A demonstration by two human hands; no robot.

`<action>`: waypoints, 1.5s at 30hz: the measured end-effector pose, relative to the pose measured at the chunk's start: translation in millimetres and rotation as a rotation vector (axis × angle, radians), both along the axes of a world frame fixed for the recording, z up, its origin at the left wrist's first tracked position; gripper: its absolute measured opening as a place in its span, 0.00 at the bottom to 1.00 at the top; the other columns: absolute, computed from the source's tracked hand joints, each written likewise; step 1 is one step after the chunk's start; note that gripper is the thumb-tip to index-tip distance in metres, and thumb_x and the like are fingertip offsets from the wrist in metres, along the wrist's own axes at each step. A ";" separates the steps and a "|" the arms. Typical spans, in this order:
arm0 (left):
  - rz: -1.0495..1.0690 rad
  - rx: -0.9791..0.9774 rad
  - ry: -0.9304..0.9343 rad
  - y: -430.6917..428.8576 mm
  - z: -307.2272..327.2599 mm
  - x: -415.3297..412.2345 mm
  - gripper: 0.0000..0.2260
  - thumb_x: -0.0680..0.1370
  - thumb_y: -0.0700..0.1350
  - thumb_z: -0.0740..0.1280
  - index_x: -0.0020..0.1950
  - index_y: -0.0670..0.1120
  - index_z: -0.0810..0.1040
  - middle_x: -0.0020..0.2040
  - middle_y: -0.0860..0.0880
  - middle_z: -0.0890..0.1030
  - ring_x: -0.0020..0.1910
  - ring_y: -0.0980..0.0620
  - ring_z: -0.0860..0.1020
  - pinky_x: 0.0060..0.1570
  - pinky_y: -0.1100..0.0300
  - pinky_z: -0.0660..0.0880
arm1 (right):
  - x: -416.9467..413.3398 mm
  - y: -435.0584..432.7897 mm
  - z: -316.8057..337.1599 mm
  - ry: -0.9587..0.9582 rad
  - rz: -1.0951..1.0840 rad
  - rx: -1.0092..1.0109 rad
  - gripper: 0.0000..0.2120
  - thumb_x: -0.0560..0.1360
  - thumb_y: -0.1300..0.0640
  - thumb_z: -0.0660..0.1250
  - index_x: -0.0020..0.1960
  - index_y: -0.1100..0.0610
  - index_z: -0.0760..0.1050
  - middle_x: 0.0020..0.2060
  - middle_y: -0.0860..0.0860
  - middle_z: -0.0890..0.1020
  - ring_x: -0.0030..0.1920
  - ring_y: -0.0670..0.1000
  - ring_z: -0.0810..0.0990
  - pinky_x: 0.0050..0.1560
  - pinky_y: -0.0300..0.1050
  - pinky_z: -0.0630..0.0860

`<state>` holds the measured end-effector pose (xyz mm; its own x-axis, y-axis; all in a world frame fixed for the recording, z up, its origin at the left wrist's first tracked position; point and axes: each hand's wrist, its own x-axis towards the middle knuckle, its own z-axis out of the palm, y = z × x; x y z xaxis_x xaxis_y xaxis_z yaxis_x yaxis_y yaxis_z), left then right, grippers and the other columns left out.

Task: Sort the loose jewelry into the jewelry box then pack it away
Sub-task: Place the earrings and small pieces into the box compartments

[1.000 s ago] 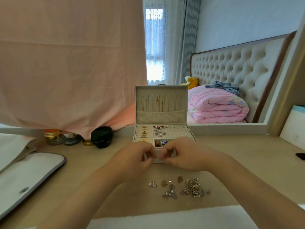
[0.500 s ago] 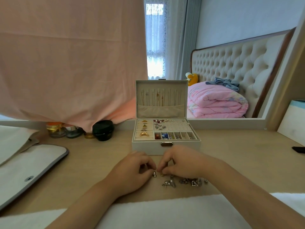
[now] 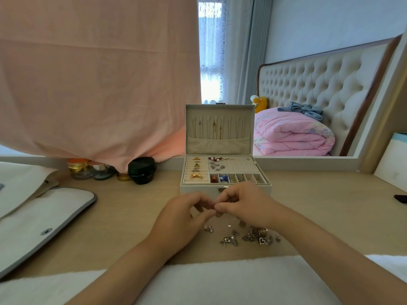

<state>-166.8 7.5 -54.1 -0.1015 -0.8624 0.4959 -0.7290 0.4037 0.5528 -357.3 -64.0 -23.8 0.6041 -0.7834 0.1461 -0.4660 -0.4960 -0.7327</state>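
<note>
The white jewelry box (image 3: 224, 190) stands open on the wooden desk, its lid upright with chains hanging inside. Its tray holds gold rings at the left, earrings on a dotted pad and small filled compartments. Loose silver jewelry (image 3: 248, 237) lies in a scattered heap on the desk in front of the box. My left hand (image 3: 184, 215) and my right hand (image 3: 245, 205) meet fingertip to fingertip just above the heap, in front of the box's latch. Both pinch a tiny piece that the fingers hide.
A black jar (image 3: 142, 170) and small glass bottles (image 3: 80, 169) stand left of the box under a hanging pink cloth. A white pouch (image 3: 41, 219) lies at the far left. A white cloth (image 3: 198, 282) covers the near desk edge. A mirror behind the desk shows a bed.
My hands dropped from the box front to the loose heap, then lifted slightly with fingertips pinched together. The camera view shifted, so the box sits higher in view.
</note>
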 end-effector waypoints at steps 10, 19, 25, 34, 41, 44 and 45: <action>-0.015 0.050 0.134 2.9 1.2 -4.0 0.06 0.76 0.50 0.73 0.53 0.58 0.82 0.43 0.62 0.83 0.46 0.60 0.80 0.41 0.71 0.72 | 5.4 7.9 1.0 -0.207 -0.086 0.205 0.08 0.73 0.59 0.76 0.51 0.53 0.81 0.32 0.48 0.85 0.24 0.47 0.69 0.26 0.41 0.67; 0.074 0.104 0.077 1.5 0.8 0.3 0.04 0.76 0.49 0.73 0.48 0.58 0.81 0.42 0.60 0.81 0.45 0.60 0.77 0.43 0.68 0.74 | -22.7 -7.3 23.8 0.240 -0.008 -0.044 0.05 0.75 0.58 0.74 0.50 0.50 0.85 0.40 0.44 0.86 0.33 0.34 0.77 0.38 0.27 0.69; 0.057 0.140 -0.027 1.4 0.1 -3.6 0.05 0.77 0.48 0.72 0.49 0.58 0.79 0.44 0.60 0.80 0.47 0.62 0.77 0.44 0.67 0.75 | -37.9 -15.0 23.2 0.462 -0.015 -0.027 0.07 0.70 0.53 0.78 0.47 0.44 0.86 0.39 0.40 0.84 0.38 0.36 0.80 0.40 0.29 0.73; 0.029 0.113 -0.028 3.8 0.2 -7.3 0.07 0.78 0.45 0.71 0.51 0.59 0.81 0.44 0.62 0.80 0.47 0.61 0.78 0.43 0.70 0.73 | -28.3 -9.0 18.2 0.351 -0.020 -0.038 0.03 0.73 0.56 0.76 0.44 0.49 0.84 0.36 0.43 0.83 0.31 0.38 0.79 0.37 0.35 0.75; 0.026 0.077 0.094 -0.4 11.6 -12.3 0.07 0.77 0.48 0.71 0.53 0.59 0.82 0.43 0.61 0.81 0.47 0.62 0.78 0.43 0.71 0.72 | -14.4 -4.1 17.7 -0.161 -0.007 0.159 0.07 0.72 0.64 0.76 0.48 0.55 0.82 0.34 0.53 0.83 0.23 0.48 0.69 0.25 0.39 0.68; 0.036 0.034 0.164 -9.8 23.0 -15.1 0.10 0.78 0.47 0.71 0.56 0.60 0.82 0.43 0.60 0.82 0.46 0.60 0.77 0.42 0.72 0.71 | -10.7 -3.0 26.4 -0.331 -0.029 0.215 0.08 0.72 0.65 0.76 0.47 0.58 0.80 0.38 0.61 0.85 0.23 0.45 0.69 0.24 0.36 0.66; 0.034 0.031 0.175 -14.1 27.7 -16.0 0.10 0.78 0.47 0.71 0.57 0.60 0.83 0.44 0.60 0.82 0.46 0.60 0.77 0.41 0.72 0.70 | -10.2 -3.7 29.7 -0.382 -0.028 0.240 0.07 0.72 0.66 0.75 0.47 0.59 0.81 0.37 0.61 0.85 0.23 0.44 0.70 0.24 0.36 0.65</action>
<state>-182.8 -6.6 -26.4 0.0136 -0.8788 0.4770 -0.6333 0.3616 0.6843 -367.5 -67.7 5.9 0.5205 -0.8374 0.1672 -0.1502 -0.2825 -0.9474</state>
